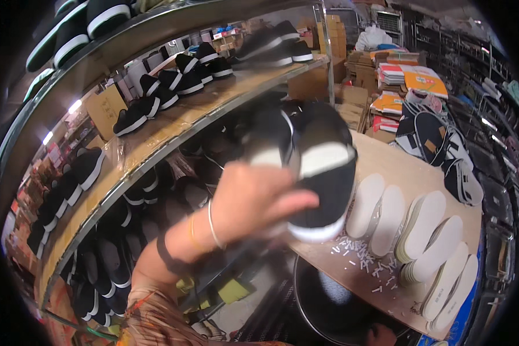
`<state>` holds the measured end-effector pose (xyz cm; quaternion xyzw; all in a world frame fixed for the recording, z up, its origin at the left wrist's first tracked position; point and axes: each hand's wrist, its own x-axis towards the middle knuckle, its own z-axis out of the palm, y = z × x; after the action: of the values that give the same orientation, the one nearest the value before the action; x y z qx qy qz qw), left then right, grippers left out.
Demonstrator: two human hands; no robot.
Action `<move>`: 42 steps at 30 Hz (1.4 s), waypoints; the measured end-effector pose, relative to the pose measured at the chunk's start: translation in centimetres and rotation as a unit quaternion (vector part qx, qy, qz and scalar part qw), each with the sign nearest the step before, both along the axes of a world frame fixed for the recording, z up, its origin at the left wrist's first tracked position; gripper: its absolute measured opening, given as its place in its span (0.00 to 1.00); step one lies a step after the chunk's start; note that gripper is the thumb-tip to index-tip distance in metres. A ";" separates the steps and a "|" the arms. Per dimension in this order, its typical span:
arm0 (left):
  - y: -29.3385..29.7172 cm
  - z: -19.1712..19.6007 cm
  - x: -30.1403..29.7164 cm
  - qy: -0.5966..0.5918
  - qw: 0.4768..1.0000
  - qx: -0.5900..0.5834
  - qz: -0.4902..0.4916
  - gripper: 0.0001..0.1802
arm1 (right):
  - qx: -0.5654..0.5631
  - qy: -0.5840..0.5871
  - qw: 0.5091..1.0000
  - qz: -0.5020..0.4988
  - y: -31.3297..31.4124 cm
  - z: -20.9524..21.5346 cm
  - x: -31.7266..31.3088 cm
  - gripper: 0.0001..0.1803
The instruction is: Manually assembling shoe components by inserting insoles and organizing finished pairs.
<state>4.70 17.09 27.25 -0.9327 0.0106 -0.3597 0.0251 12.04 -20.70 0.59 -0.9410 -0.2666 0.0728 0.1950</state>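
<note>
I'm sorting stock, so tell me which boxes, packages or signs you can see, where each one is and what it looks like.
Cardboard sign: tan, on the shelf rack at upper left.
Flat packs: orange and white, stacked at upper right.
Cardboard boxes: brown, piled behind the bench.
White bag: bulging, on top of the boxes.

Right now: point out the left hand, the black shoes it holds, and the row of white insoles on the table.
left hand (pixel 251 199): head view, back of the hand.
black shoes (pixel 328 184): head view, side of the nearer shoe.
white insoles (pixel 424 225): head view, top of a middle stack.
</note>
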 end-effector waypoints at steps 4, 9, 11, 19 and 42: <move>-1.7 -4.4 -1.2 0.075 0.995 0.006 -0.071 0.23 | -0.008 0.011 1.000 0.004 0.2 -0.7 0.4 0.14; -2.4 -8.2 0.6 0.061 0.985 -0.062 -0.147 0.23 | 0.000 -0.016 1.000 -0.001 0.3 -1.1 0.6 0.14; -2.2 -9.0 3.4 0.028 0.988 -0.034 -0.150 0.21 | -0.004 -0.011 1.000 -0.001 0.2 -1.4 0.6 0.14; 3.9 -8.6 21.2 0.081 0.994 0.062 -0.028 0.23 | 0.026 -0.071 0.997 0.023 0.1 -2.3 1.3 0.11; 29.2 -10.4 37.1 -0.015 0.912 0.190 0.364 0.29 | 0.001 -0.012 1.000 0.027 1.5 -2.7 3.4 0.08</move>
<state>41.82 46.24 16.85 -0.8440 -0.2622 -0.3303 0.3314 15.43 -19.22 -2.10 -0.9341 -0.2946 0.0669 0.1904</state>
